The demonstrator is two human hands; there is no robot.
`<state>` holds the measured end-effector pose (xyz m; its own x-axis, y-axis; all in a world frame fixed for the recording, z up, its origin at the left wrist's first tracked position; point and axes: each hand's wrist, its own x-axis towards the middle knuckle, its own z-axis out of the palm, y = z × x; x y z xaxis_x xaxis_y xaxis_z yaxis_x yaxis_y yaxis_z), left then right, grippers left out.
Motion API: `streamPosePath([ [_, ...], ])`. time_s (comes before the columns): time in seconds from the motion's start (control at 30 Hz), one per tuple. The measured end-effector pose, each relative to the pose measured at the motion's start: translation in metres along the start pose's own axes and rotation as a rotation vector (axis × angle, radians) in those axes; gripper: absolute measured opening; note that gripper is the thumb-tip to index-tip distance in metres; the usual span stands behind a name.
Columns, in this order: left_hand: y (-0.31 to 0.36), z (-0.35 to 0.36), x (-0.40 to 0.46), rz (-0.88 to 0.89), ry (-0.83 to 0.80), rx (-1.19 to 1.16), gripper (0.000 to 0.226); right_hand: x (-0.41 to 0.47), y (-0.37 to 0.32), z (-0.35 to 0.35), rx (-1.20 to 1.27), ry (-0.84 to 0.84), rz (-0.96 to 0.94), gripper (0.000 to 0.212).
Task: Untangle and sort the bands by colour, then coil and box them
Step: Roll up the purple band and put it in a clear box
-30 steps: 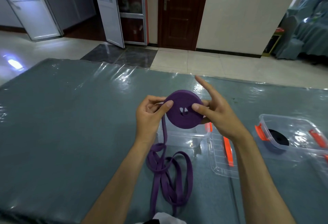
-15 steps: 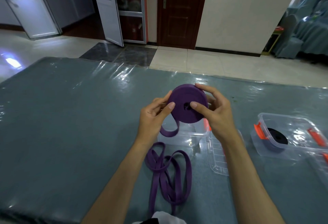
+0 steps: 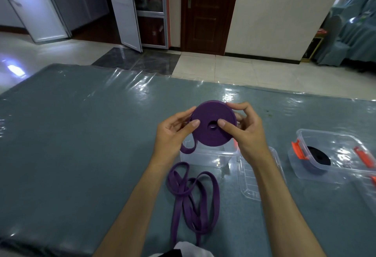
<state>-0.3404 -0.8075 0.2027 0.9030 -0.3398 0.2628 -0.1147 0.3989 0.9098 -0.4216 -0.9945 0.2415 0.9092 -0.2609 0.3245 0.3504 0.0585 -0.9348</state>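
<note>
A purple band coil is held up above the table between both hands. My left hand pinches its left edge, thumb on the near face. My right hand grips the right side, thumb near the centre hole and fingers curled over the rim. The band's loose tail hangs from the coil's left side and lies in loops on the table near me. An open clear box stands right below the coil. A second clear box at the right holds a black coil.
A clear lid lies flat between the two boxes, partly under my right forearm. The second box has orange latches. The table wears a grey cloth under shiny plastic film. Beyond its far edge are tiled floor and doors.
The coil has turned and risen a little between my hands. My right forefinger, stretched out a second ago, now curls over the rim. More tail has been drawn up toward the coil.
</note>
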Motion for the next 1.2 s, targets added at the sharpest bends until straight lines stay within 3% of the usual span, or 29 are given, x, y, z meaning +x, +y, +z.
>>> streamPosePath([
  [0.1,0.001,-0.003,0.000,0.055,0.094,0.051,0.036,0.001,-0.002,-0.009,-0.015,-0.068,0.130,0.047],
  [0.27,-0.005,0.002,-0.003,-0.035,0.039,-0.016,0.041,0.003,0.002,-0.004,-0.057,-0.018,-0.039,0.054],
  [0.47,-0.005,-0.001,-0.003,0.020,0.107,0.021,0.041,0.000,0.012,-0.010,-0.006,-0.067,0.136,0.050],
  [0.57,-0.013,0.004,-0.005,0.011,0.163,0.023,0.036,0.002,0.011,-0.011,-0.054,-0.069,0.076,0.054],
  [0.7,-0.028,0.010,-0.007,0.002,0.172,0.002,0.029,-0.001,0.017,-0.001,-0.069,0.096,-0.061,0.045],
  [0.87,-0.035,0.012,-0.007,-0.005,0.077,0.000,0.037,-0.005,0.031,-0.004,0.007,0.252,-0.024,0.040],
  [1.07,-0.051,0.024,-0.010,-0.054,0.282,-0.022,0.032,-0.002,0.046,-0.002,0.073,0.347,0.057,0.042],
  [1.2,-0.066,0.034,-0.007,-0.132,0.324,-0.077,0.026,0.006,0.059,-0.001,0.095,0.411,0.072,0.041],
])
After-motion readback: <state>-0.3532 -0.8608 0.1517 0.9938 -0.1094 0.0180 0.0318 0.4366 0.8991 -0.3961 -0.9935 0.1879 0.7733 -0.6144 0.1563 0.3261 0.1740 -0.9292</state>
